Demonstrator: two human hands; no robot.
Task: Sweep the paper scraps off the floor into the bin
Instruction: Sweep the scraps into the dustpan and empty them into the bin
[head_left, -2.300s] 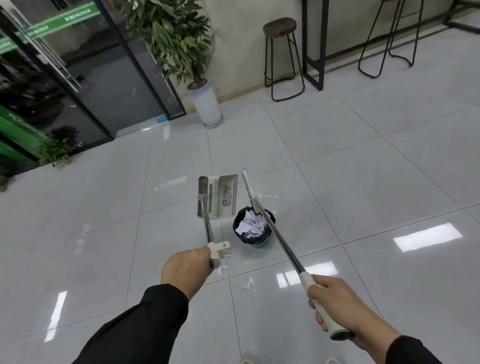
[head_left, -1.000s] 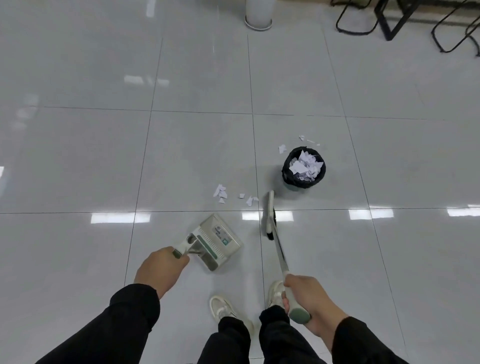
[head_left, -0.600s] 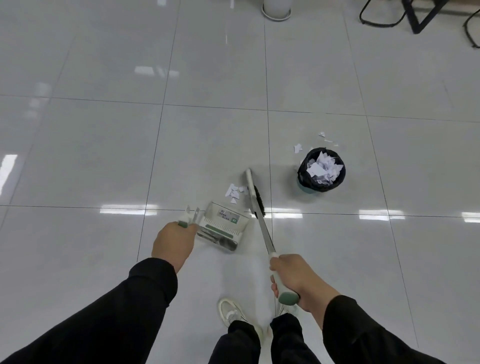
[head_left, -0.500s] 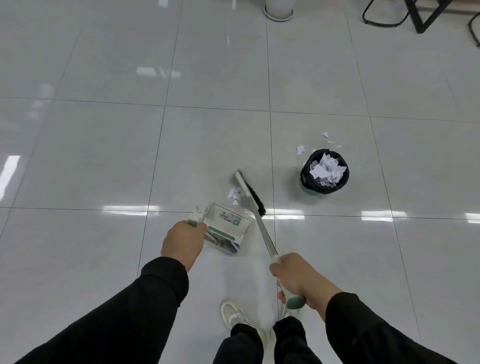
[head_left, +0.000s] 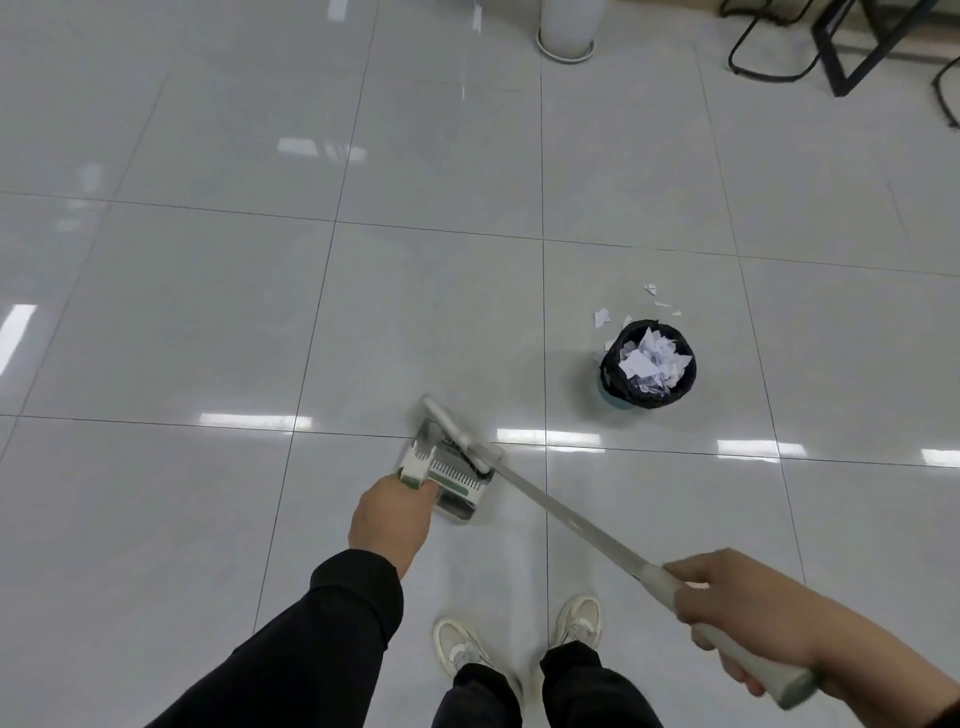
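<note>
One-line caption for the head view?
Left hand holds dustpan; right hand sweeps broom into it.

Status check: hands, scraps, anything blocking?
Left hand holds grey dustpan; right hand grips silver-handled broom, head at pan mouth. White paper scraps remain beyond black-lined bin. Nothing in the way.

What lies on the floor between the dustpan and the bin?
Head view: bare tile between the dustpan and the bin, crossed by a grout line; the loose scraps lie beyond the bin.
</note>
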